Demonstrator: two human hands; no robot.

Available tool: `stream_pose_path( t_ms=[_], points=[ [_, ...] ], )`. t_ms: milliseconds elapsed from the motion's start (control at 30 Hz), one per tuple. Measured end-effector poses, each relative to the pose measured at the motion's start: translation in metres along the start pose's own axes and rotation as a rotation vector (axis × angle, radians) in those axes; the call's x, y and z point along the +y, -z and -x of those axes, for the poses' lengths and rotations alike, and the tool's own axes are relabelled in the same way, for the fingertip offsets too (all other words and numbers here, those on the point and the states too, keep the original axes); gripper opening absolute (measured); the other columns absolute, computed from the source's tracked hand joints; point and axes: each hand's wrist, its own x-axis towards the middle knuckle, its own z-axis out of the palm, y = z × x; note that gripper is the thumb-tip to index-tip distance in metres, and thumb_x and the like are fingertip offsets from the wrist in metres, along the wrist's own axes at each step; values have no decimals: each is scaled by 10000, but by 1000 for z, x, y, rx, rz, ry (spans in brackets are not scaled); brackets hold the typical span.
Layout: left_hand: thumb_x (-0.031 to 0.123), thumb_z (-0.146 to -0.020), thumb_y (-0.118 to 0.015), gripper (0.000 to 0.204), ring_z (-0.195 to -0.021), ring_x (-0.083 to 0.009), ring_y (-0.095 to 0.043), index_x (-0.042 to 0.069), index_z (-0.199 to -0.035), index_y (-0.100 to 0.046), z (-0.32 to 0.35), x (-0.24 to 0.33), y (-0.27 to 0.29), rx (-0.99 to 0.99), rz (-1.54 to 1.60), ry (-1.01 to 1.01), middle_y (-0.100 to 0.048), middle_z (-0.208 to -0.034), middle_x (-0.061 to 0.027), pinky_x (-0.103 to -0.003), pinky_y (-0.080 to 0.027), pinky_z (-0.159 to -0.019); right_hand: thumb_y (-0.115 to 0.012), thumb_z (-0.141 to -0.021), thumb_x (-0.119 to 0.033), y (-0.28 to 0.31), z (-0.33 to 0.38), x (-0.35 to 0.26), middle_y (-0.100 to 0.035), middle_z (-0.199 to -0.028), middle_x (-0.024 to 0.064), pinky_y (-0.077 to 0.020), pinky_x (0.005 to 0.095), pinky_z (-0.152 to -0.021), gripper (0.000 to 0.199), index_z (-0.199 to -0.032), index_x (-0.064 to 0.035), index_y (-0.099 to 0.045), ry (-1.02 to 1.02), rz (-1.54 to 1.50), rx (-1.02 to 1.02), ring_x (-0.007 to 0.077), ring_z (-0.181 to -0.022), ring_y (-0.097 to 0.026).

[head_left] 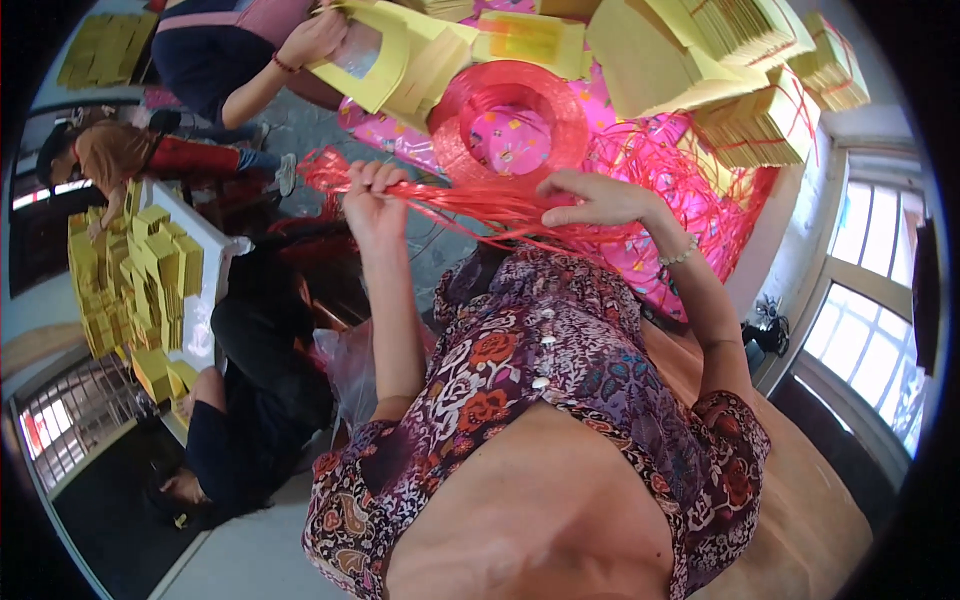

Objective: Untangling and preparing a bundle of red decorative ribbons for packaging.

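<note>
Just on the near side of the red coil (450, 115), a bundle of red strands (465, 200) stretches sideways, its tufted end out to the coil's left. The left hand (377, 200), near and left of the coil, has its grip clamped round the bundle close to that end. The right hand (598, 203), near and right of the coil, reaches over the strands with its grip parted, thumb away from fingers; whether it touches them I cannot tell. The coil lies on a pink patterned cloth (650, 270). To its right spreads a tangle of red strands (668, 165), with tied yellow stacks (765, 122) beyond that. Left of and beyond the coil, a co-worker's hand (314, 38) holds a yellow piece (390, 60).
</note>
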Motion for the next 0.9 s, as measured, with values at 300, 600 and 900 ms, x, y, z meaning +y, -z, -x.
stream_pose_path(
  t_ms=[300,600,900],
  points=[
    [271,-919,-462,200,-533,-87,-306,106,-805,-455,16,-70,-32,-50,-354,-120,-338,-614,31,-247,-302,-544,-540,-877,-351,-36,-68,-33,-584,-920,98,-481,309,-730,409,-1075,4,-494,155,-346,59,171,-852,-580],
    [92,-881,-358,208,-441,-98,-282,91,-675,-390,5,80,61,296,131,-56,-312,-530,13,-249,-283,-489,-466,-934,-309,0,21,27,-487,-814,-12,-411,242,-655,350,-1092,2,-491,185,-202,-100,66,-757,-434],
    [174,-851,-423,160,-583,-166,-444,77,-724,-431,-12,141,180,826,-258,-139,-431,-664,-42,-332,-407,-550,-460,-929,-330,43,93,48,-499,-803,-25,-398,216,-617,338,-1063,-27,-527,-351,-225,-90,61,-717,-441]
  ],
)
